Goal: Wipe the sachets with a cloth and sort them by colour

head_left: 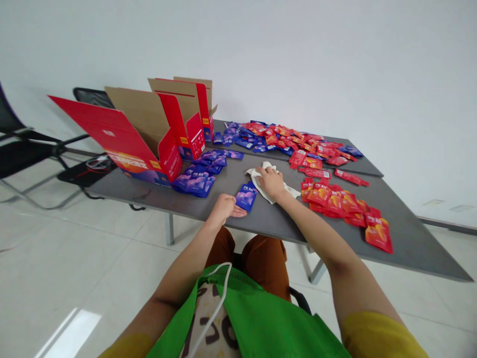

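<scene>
My left hand (225, 207) is at the table's front edge, with its thumb and fingers at the lower left edge of a blue spouted pouch (246, 196) with a purple fruit print. Just right of that pouch, my right hand (271, 182) grips a crumpled white cloth (265, 193) against the table. The cloth reaches the pouch's upper right corner. Several blue pouches (196, 180) overlap in a pile to the left of my left hand. Right of the cloth lie overlapping red pouches (331, 199) with an orange fruit print.
Open red cartons (171, 159) line the left side of the dark grey table (238, 166). A mixed heap of red and blue pouches (283, 136) stretches along the back by the wall. One red pouch (378, 232) lies near the front right edge. Black chairs (22, 139) stand at left.
</scene>
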A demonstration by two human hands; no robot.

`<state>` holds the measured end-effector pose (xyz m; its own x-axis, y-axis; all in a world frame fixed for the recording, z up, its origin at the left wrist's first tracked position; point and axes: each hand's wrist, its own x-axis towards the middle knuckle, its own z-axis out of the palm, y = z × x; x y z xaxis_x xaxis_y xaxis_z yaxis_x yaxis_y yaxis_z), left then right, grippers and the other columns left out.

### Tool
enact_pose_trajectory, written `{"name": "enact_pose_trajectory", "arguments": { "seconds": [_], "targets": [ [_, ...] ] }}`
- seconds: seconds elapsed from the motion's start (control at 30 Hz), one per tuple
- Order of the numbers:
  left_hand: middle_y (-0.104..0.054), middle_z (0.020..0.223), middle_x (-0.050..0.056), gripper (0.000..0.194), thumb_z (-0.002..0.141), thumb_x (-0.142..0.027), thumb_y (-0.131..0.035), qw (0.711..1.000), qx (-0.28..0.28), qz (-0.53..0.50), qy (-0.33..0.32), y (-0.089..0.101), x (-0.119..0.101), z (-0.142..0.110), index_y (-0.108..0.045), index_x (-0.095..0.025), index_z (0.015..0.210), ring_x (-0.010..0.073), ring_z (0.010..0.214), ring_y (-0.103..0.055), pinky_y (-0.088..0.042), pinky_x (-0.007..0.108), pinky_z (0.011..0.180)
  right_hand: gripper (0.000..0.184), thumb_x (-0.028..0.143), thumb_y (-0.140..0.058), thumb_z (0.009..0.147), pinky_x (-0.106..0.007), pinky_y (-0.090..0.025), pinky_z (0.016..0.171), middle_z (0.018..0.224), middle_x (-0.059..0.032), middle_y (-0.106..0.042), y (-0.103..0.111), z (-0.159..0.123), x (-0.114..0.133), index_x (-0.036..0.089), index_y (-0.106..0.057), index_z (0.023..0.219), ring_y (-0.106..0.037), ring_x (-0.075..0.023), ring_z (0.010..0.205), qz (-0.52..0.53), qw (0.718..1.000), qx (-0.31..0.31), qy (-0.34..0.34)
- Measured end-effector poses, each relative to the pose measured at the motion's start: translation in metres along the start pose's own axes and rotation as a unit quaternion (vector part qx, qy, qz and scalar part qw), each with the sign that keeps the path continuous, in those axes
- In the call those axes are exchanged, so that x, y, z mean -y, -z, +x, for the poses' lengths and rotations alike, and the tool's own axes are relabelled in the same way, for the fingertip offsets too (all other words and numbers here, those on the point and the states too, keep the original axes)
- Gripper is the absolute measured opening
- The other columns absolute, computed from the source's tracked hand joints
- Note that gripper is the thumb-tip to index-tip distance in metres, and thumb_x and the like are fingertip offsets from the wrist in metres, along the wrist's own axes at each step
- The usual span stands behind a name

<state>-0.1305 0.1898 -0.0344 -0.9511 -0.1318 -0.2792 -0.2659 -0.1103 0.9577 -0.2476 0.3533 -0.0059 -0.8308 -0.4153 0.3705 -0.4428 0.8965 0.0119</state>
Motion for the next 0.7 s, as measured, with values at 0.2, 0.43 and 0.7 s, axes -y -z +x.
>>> {"name": "enact_pose_trajectory", "arguments": {
  "seconds": [0.2, 0.43, 0.7],
  "targets": [
    [-0.068, 0.057, 0.014, 0.012, 0.086, -0.013, -0.047, 1.0, 0.025, -0.012, 0.009, 0.004, -0.002, -0.002, -0.058, -0.01, 0.085, 0.0247, 0.06, -0.072, -0.06, 0.036, 0.065, 0.038, 0.032, -0.035, 0.101, -0.035, -0.042, 0.098, 0.117, -0.0136, -0.056, 0.027, -0.022, 0.0, 0.016, -0.055, 0.13, -0.053, -0.0222, 0.109, 0.188, 0.952, -0.054, 0.235],
    [-0.074, 0.075, 0.007, 0.022, 0.084, -0.02, -0.055, 0.998, 0.018, -0.042, -0.053, 0.006, -0.001, 0.0, -0.063, -0.015, 0.104, 0.0209, 0.076, -0.073, -0.06, 0.034, 0.073, 0.049, 0.039, -0.041, 0.099, -0.049, -0.034, 0.107, 0.144, -0.0158, -0.039, 0.015, -0.071, 0.034, 0.019, -0.044, 0.143, -0.031, -0.0284, 0.135, 0.187, 0.919, -0.009, 0.347],
    [-0.067, 0.055, 0.008, 0.018, 0.093, -0.015, -0.042, 1.0, 0.011, -0.027, 0.011, 0.002, 0.002, 0.006, -0.06, -0.012, 0.09, 0.02, 0.062, -0.072, -0.06, 0.035, 0.071, 0.044, 0.022, -0.038, 0.098, -0.05, -0.032, 0.11, 0.145, -0.0129, -0.047, -0.012, -0.017, -0.001, 0.019, -0.049, 0.14, -0.037, -0.0243, 0.136, 0.163, 0.915, 0.04, 0.367]
  ]
}}
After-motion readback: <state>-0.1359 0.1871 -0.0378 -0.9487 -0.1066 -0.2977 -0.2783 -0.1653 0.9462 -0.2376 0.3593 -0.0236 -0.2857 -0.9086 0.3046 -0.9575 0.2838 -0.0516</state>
